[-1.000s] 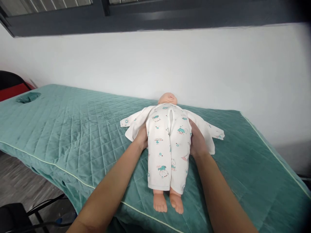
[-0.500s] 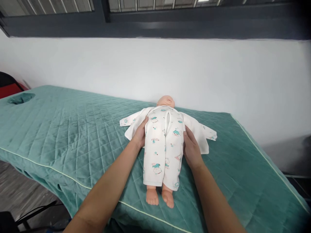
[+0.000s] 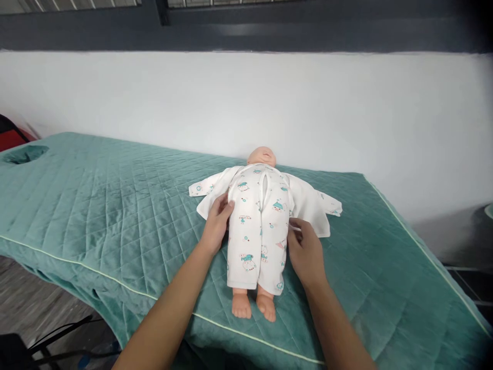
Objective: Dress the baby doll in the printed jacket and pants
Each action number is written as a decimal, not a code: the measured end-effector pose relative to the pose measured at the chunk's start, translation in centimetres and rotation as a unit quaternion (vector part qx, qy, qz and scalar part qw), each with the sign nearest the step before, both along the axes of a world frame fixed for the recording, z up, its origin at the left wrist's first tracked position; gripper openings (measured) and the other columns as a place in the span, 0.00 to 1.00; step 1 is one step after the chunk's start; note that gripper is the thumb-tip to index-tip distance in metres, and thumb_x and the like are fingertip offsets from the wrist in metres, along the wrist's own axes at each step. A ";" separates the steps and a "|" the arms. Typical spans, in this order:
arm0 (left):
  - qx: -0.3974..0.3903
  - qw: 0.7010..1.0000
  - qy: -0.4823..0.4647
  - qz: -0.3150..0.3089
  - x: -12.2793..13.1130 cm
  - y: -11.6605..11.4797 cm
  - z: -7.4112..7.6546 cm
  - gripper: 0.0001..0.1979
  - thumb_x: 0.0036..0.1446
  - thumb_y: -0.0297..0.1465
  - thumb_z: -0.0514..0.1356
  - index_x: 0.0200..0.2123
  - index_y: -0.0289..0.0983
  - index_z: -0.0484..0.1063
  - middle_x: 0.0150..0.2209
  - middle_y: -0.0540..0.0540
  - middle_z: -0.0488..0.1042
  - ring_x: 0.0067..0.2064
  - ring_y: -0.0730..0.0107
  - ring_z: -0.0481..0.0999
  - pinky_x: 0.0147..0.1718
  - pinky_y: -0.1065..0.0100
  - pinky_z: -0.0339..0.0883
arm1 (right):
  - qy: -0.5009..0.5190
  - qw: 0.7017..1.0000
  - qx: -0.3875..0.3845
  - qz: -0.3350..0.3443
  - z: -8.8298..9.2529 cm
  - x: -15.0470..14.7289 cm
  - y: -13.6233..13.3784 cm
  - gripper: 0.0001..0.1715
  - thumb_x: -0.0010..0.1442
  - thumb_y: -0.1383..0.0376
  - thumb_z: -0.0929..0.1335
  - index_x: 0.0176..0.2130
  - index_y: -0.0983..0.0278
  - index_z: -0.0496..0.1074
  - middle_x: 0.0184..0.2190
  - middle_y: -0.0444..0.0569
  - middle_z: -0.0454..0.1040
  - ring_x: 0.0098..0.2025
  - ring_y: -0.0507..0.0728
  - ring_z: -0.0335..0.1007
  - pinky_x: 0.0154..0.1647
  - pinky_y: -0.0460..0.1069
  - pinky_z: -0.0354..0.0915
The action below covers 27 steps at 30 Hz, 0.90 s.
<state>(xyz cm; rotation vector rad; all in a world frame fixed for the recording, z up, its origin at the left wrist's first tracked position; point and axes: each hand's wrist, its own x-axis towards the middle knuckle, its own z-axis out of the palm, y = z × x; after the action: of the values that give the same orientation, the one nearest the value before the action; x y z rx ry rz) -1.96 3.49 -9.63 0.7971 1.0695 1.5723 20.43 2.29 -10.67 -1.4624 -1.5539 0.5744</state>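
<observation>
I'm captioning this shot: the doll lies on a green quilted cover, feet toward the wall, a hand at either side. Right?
One slip: the head view shows the doll's head toward the wall, its feet pointing away from it. The rest is right.

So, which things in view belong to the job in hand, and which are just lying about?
In the job:
pink plastic doll
white printed cloth trousers, left hand and right hand at their sides
white printed cloth top
green quilted bed cover, beneath

Just around:
dark grey window frame
red-and-black object, partly cropped
</observation>
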 end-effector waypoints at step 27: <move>0.286 0.829 0.480 0.016 -0.3 -15.1 -1.8 0.11 0.63 0.21 0.59 0.46 0.38 0.72 0.37 0.45 0.75 0.39 0.67 0.74 0.38 0.64 0.70 | -0.132 0.973 0.134 0.133 -0.2 -0.3 -11.3 0.08 0.67 0.69 0.65 0.46 0.59 0.69 0.41 0.50 0.73 0.40 0.56 0.75 0.38 0.50 0.74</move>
<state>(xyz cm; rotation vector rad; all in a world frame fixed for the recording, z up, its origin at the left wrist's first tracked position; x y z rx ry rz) -2.24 -11.61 -11.47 2.1467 1.2763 1.5267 20.11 -9.03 -10.83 -1.1678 -1.9720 0.3126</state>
